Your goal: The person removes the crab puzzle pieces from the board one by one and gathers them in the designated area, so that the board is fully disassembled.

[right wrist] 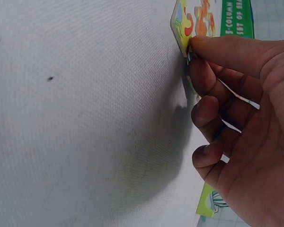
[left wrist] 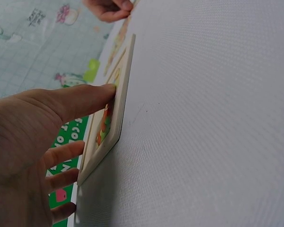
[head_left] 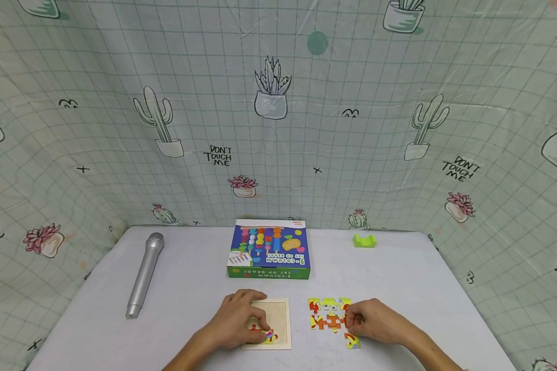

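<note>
A shallow wooden puzzle tray (head_left: 283, 309) lies near the table's front, with a few bright puzzle pieces (head_left: 270, 336) along its near side. My left hand (head_left: 239, 319) reaches over the tray's left part, thumb and forefinger pinching a piece there. Its other fingers spread by the far edge in the left wrist view. To the right, loose puzzle pieces (head_left: 327, 309) lie in rough rows, yellow with red and orange. My right hand (head_left: 371, 322) pinches a piece at their right edge, mostly hidden by the fingers. A corner piece (head_left: 351, 341) lies just below that hand.
Behind the tray lies a blue and green bead-set box (head_left: 269, 250). A silver microphone (head_left: 144, 275) rests on the left of the white table (head_left: 190, 288). A small lime-green block (head_left: 364, 241) with a curved top sits at the back right. Patterned cloth hangs around the table.
</note>
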{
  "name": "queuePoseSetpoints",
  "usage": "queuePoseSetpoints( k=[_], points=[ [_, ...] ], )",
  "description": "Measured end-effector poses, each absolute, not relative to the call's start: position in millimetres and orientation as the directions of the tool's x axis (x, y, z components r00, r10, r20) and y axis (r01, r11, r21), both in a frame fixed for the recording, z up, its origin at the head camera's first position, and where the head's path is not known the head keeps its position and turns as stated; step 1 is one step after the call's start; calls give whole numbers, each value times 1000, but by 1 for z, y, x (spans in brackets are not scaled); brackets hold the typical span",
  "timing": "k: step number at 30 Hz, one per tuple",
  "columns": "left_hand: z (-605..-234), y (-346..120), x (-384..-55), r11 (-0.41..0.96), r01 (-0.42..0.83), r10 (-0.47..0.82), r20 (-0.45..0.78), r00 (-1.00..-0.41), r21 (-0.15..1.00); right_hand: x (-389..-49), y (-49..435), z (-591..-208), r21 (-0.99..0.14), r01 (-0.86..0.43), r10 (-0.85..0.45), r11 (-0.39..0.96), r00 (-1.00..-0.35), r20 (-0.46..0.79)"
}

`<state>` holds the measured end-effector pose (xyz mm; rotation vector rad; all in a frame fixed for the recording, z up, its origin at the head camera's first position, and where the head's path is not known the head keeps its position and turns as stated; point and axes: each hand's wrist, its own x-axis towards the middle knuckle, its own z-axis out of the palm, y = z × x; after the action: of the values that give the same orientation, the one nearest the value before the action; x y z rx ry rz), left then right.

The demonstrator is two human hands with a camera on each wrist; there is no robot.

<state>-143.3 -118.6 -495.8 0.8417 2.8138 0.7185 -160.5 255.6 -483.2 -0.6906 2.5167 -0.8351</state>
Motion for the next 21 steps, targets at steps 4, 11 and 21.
queuePoseSetpoints(
  k=[4,11,21],
  points=[
    [-496,-119,-143,733,489,546,20,-838,473,-160,256,-484,-632,-329,-561,702,-802,-206],
    [-496,-119,-143,737,483,545,8,-839,473,-160,256,-485,-636,-324,-562,700,-800,-211],
    [-494,-122,-145,728,497,571,-17,-821,472,-162,237,-477,-639,-351,-578,685,-796,-182]
  ],
)
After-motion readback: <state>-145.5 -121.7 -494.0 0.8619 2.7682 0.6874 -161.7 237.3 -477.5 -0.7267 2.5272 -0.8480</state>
